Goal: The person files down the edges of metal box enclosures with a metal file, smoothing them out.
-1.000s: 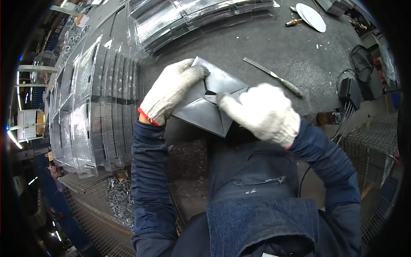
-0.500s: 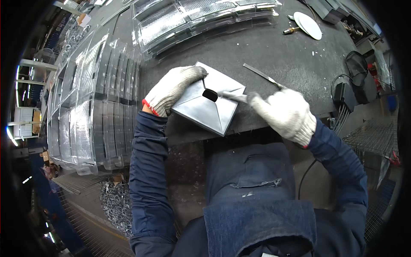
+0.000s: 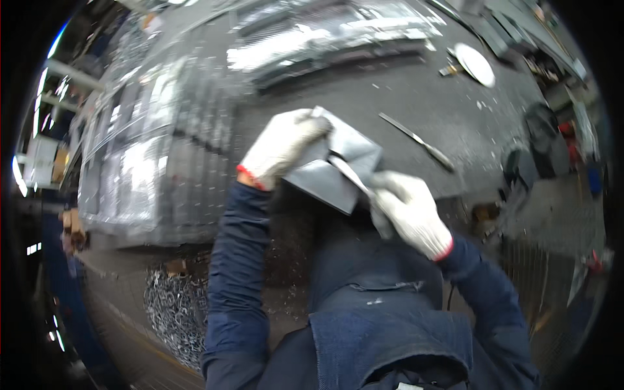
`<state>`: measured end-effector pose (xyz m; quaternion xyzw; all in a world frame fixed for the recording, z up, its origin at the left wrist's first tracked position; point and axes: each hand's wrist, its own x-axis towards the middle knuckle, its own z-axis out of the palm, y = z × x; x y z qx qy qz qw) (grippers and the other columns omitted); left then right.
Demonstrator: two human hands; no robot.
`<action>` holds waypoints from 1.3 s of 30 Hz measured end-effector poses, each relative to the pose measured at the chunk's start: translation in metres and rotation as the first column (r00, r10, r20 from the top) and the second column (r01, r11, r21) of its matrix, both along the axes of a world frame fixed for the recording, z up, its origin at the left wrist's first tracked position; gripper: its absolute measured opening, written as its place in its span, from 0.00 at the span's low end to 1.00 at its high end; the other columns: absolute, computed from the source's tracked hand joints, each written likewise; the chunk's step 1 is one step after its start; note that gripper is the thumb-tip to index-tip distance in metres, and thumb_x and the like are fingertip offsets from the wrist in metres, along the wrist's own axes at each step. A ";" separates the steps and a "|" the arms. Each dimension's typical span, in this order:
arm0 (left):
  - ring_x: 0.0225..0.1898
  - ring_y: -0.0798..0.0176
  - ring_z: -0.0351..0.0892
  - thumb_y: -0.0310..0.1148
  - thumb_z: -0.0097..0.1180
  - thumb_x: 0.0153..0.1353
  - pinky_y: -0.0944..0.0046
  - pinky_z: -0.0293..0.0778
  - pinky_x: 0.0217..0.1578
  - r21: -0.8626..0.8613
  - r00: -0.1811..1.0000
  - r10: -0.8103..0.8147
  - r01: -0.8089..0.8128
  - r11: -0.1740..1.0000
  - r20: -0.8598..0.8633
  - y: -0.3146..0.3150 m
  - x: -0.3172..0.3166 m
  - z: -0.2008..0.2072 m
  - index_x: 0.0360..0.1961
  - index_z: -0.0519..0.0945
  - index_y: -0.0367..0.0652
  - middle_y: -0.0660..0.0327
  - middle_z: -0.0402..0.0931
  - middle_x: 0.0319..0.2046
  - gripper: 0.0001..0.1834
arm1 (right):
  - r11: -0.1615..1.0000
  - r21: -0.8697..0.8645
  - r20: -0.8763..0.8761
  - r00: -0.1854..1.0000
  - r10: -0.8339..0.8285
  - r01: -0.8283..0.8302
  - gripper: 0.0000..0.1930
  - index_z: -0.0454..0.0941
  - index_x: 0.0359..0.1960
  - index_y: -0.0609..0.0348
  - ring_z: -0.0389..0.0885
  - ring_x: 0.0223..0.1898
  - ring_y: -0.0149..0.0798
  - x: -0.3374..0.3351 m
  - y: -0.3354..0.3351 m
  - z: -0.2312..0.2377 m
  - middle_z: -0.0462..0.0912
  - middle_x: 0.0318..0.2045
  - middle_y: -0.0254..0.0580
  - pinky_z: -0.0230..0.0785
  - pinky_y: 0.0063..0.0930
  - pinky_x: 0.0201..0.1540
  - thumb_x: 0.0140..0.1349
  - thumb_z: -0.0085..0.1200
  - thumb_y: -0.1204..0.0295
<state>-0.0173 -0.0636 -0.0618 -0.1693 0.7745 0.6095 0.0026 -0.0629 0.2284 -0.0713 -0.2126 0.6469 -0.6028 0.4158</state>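
My left hand, in a white knit glove with a red cuff, grips a grey sheet-metal piece by its left edge, fingers over the upper corner. The piece is square, with sloped faces meeting at a central opening, and is tilted above the bench's near edge. In a matching glove, my right hand is closed around a narrow, flat metal tool, possibly a file or scraper. Its tip lies at the opening; motion blur hides its exact shape. Beyond my right hand, a flat file with a handle lies on the bench.
Stacked clear plastic trays stand at the left, and more trays at the back of the dark bench. A white disc lies at the far right. Low on the left is a heap of small metal parts.
My right hand has moved down and nearer to me, and the tool is angled more steeply across the opening. The whole view has shifted slightly and blurred. My left hand keeps its hold.
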 end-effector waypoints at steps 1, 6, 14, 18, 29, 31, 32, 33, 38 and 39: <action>0.49 0.60 0.90 0.40 0.60 0.78 0.61 0.82 0.55 -0.667 0.875 -0.407 0.141 0.731 -0.261 -0.024 -0.001 -0.025 0.50 0.92 0.34 0.58 0.92 0.45 0.18 | 1.000 0.018 0.148 0.989 0.000 -0.003 0.14 0.87 0.57 0.67 0.80 0.22 0.29 0.013 0.011 -0.011 0.85 0.25 0.37 0.74 0.28 0.27 0.82 0.54 0.72; 0.43 0.65 0.85 0.49 0.64 0.77 0.60 0.80 0.49 -0.104 0.991 0.024 -0.037 0.994 -0.130 0.012 0.006 0.000 0.52 0.90 0.35 0.56 0.89 0.41 0.23 | 0.980 0.037 0.121 0.972 -0.199 0.196 0.20 0.79 0.66 0.82 0.83 0.22 0.34 0.038 0.055 -0.017 0.85 0.26 0.46 0.78 0.31 0.28 0.79 0.51 0.78; 0.45 0.62 0.88 0.50 0.71 0.74 0.59 0.84 0.53 0.013 0.814 0.308 -0.347 0.938 -0.493 0.037 0.099 0.161 0.48 0.88 0.39 0.59 0.89 0.44 0.22 | 0.954 -0.125 0.180 0.952 -0.248 0.272 0.20 0.77 0.67 0.80 0.96 0.40 0.46 0.030 0.055 -0.019 0.93 0.46 0.60 0.92 0.38 0.44 0.79 0.50 0.79; 0.51 0.60 0.93 0.43 0.69 0.81 0.58 0.89 0.54 -0.161 0.521 0.234 -0.603 0.781 -0.821 -0.007 0.155 0.217 0.58 0.85 0.33 0.53 0.92 0.50 0.21 | 0.965 -0.141 0.172 0.965 -0.198 0.223 0.19 0.79 0.65 0.80 0.96 0.41 0.46 0.035 0.047 -0.022 0.92 0.48 0.60 0.91 0.36 0.46 0.77 0.50 0.83; 0.59 0.48 0.92 0.32 0.63 0.77 0.53 0.84 0.62 -0.834 0.728 0.461 -0.549 -0.052 -0.507 -0.211 0.285 0.190 0.64 0.86 0.36 0.46 0.92 0.58 0.19 | 0.951 -0.136 0.145 0.955 -0.260 0.279 0.18 0.80 0.63 0.77 0.94 0.33 0.38 0.018 0.022 -0.024 0.91 0.45 0.54 0.88 0.31 0.37 0.74 0.55 0.82; 0.58 0.45 0.91 0.33 0.64 0.76 0.51 0.84 0.61 -0.886 0.805 0.424 -0.463 0.010 -0.415 -0.184 0.264 0.190 0.61 0.87 0.38 0.46 0.92 0.56 0.17 | 0.947 -0.155 0.117 0.957 -0.266 0.282 0.18 0.80 0.62 0.76 0.94 0.33 0.38 0.014 0.012 -0.029 0.91 0.44 0.53 0.88 0.31 0.37 0.74 0.55 0.81; 0.58 0.43 0.91 0.34 0.65 0.75 0.49 0.84 0.61 -0.907 0.851 0.427 -0.395 0.142 -0.304 -0.174 0.250 0.196 0.60 0.88 0.38 0.46 0.91 0.56 0.17 | 0.943 -0.177 0.089 0.959 -0.269 0.281 0.18 0.80 0.62 0.76 0.93 0.33 0.37 0.012 0.007 -0.031 0.92 0.42 0.53 0.87 0.31 0.36 0.74 0.56 0.81; 0.58 0.39 0.90 0.37 0.66 0.74 0.47 0.84 0.61 -0.940 0.850 0.434 -0.339 0.015 -0.300 -0.168 0.243 0.194 0.58 0.88 0.40 0.46 0.91 0.56 0.17 | 0.970 -0.108 0.060 0.975 -0.214 0.219 0.17 0.81 0.62 0.75 0.93 0.33 0.37 0.012 0.000 -0.015 0.92 0.40 0.52 0.88 0.31 0.37 0.74 0.55 0.82; 0.53 0.37 0.91 0.41 0.62 0.75 0.42 0.86 0.57 -0.995 0.821 0.567 -0.096 0.016 -0.070 -0.160 0.210 0.175 0.53 0.90 0.43 0.43 0.90 0.50 0.16 | 0.987 -0.091 -0.055 0.989 -0.139 0.133 0.16 0.82 0.59 0.75 0.93 0.34 0.38 0.015 -0.033 -0.015 0.92 0.42 0.52 0.90 0.33 0.38 0.73 0.55 0.81; 0.51 0.36 0.92 0.40 0.60 0.74 0.42 0.87 0.55 -0.997 0.842 0.534 -0.081 -0.019 -0.078 -0.163 0.208 0.169 0.53 0.90 0.44 0.43 0.91 0.49 0.15 | 0.982 -0.120 -0.064 0.986 -0.153 0.144 0.16 0.82 0.59 0.75 0.92 0.33 0.37 0.014 -0.037 -0.021 0.92 0.41 0.52 0.89 0.33 0.37 0.73 0.55 0.81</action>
